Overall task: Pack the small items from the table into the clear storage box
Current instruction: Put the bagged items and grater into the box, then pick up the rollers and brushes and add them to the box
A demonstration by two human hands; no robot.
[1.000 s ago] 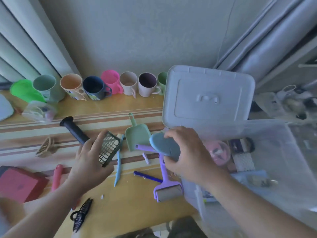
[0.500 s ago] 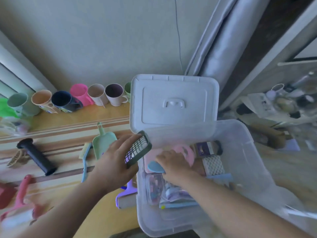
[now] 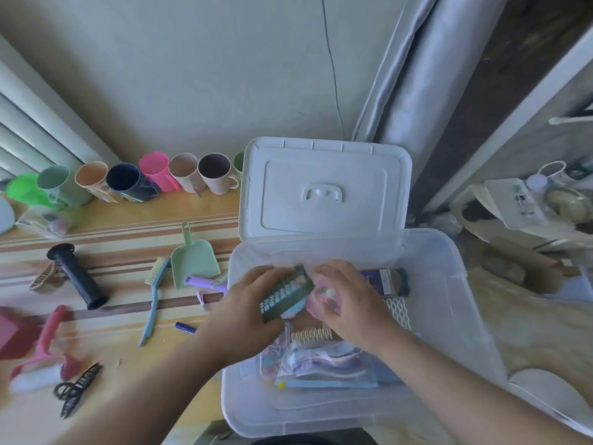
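Your left hand (image 3: pixel 247 311) grips the dark green grid piece (image 3: pixel 286 293), holding it tilted over the clear storage box (image 3: pixel 449 316) at the bench's right end. Your right hand (image 3: pixel 349 300) reaches into the box, fingers curled over a pink round item (image 3: pixel 321 298); whether it's gripping, I can't tell. The white lid (image 3: pixel 324 187) stands open at the far side.

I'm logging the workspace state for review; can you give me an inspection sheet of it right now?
Surface: striped wooden table, items scattered.
Job's things: clear storage box open, lid propped up behind; green dustpan, black grip, pink roller lie unpacked.
Clutter: row of mugs along the wall.
Hands: left hand holds a dark grid piece over the box; right hand inside it, grasp unclear.
Cables: thin wire down the wall.
Surroundings: grey curtain.
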